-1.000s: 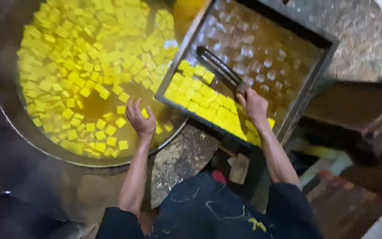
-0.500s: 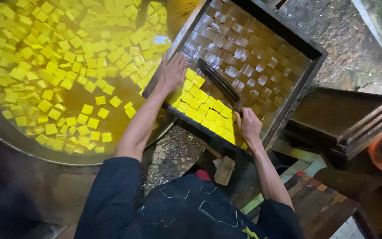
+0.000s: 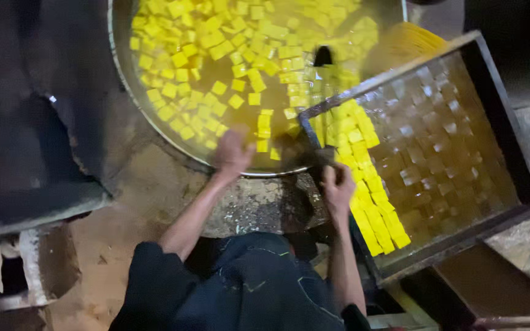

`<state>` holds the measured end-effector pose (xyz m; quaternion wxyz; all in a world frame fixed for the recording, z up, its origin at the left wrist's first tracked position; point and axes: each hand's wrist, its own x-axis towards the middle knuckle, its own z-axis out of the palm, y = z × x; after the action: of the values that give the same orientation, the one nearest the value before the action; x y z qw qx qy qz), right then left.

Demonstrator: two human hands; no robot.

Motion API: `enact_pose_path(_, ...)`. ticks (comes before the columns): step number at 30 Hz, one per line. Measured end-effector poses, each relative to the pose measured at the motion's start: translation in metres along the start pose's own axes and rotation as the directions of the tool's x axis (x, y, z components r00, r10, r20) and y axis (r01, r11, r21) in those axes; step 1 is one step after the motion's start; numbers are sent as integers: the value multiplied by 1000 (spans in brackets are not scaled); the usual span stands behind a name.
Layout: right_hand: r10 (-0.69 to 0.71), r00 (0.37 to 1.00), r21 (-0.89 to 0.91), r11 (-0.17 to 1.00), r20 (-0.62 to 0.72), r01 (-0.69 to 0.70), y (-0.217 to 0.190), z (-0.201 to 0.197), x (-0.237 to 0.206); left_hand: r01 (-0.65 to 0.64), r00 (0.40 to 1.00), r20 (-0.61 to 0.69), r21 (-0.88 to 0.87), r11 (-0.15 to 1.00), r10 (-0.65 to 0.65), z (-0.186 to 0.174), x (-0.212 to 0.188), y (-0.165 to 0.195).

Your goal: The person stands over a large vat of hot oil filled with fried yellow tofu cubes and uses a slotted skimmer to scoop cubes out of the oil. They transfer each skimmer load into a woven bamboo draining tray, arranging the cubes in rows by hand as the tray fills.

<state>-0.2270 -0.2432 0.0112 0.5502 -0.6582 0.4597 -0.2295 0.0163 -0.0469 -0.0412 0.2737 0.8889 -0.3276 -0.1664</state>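
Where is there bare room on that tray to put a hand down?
The tray's upper right, bordered by its dark rim, is bare wet mesh. Yellow cubes crowd its lower-left edge beside the right hand. The pan by the left hand is crowded.

single head view, looking steeply down, close above round pan [image 3: 124,79] and tilted tray [image 3: 522,178]

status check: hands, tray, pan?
Left hand open at pan rim. Right hand grips tilted tray edge. Yellow cubes along tray's low side. Nothing blocking.
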Motion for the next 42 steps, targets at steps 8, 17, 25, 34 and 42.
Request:
enact_pose_path(8, 119, 977, -510, 860, 179, -11, 1, 134, 26, -15, 997, -66, 195, 981, 28, -41, -55, -96)
enact_pose_path(17, 364, 918, -581, 786, 156, -213, -6, 185, 19, 49, 998, -55, 109, 993, -43, -40, -45, -107)
enact_pose_path(25, 478, 852, -397, 839, 212, -372, -6, 262, 40, 154, 984, 78, 57, 986, -159, -42, -48, -106)
enact_pose_path(34, -61, 940, -728, 616, 336, 301, -50, 336, 192, 166, 981, 97, 31, 986, -168, -54, -45, -98)
enact_pose_path(42, -32, 889, -642, 680, 457, 354, -63, 328, 182, 114, 993, 3, 6, 993, -114, -52, -48, -94)
